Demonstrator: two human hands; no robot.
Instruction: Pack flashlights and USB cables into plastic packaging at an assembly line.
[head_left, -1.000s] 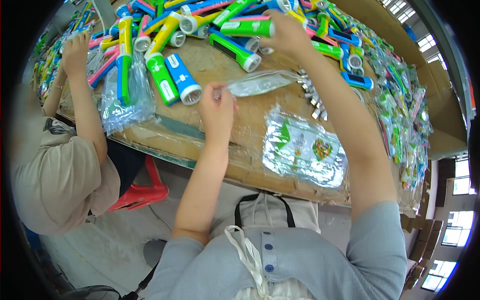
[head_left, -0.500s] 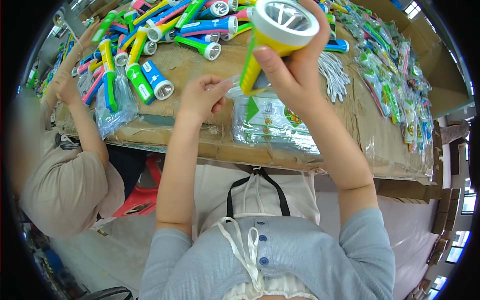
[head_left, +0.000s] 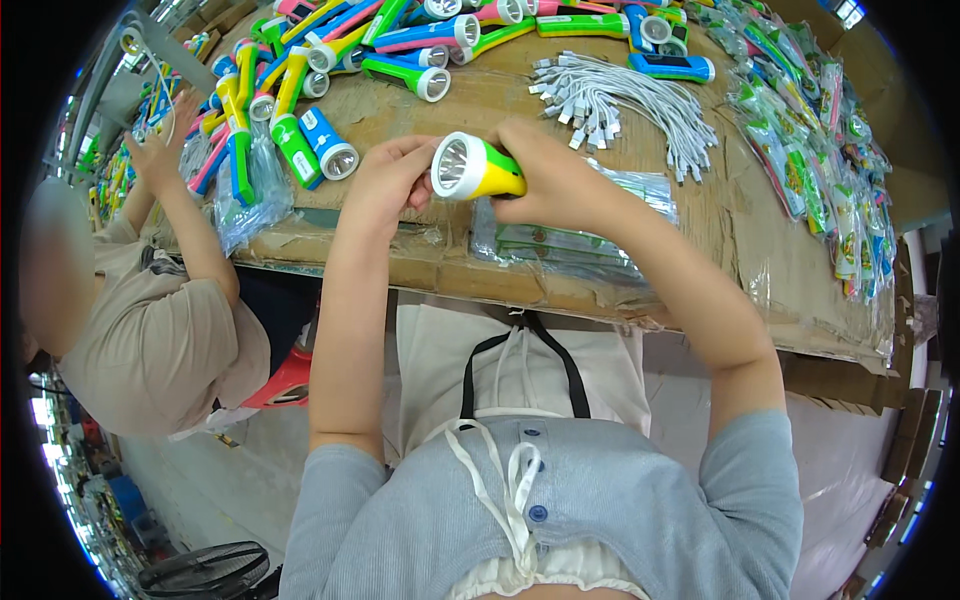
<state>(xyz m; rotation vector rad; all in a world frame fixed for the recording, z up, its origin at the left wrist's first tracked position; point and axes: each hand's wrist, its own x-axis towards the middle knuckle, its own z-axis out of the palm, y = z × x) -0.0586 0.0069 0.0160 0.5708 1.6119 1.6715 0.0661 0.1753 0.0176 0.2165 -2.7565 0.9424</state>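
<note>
A yellow and green flashlight (head_left: pixel 495 172) with a white head is gripped in my right hand (head_left: pixel 545 178). Its lens points left, towards my left hand (head_left: pixel 388 185). The fingers of that left hand are curled closed beside the lens rim; whatever they may pinch is hidden. Under and beside my right hand lies a stack of clear printed plastic bags (head_left: pixel 648 192) near the table's front edge. A bundle of white charging cables (head_left: pixel 640 105) spreads out just beyond them.
A pile of colourful flashlights (head_left: pixel 410 40) covers the table's far left. Bagged flashlights (head_left: pixel 800 150) are heaped along the right side. Cardboard covers the table (head_left: pixel 720 270). At the left sits a co-worker (head_left: pixel 160 330), both hands raised near a clear bag (head_left: pixel 255 200).
My right hand has brought the flashlight down and leftwards, close to my left hand, and its lens has turned leftwards. The cables now show fully. The co-worker's hands have shifted slightly.
</note>
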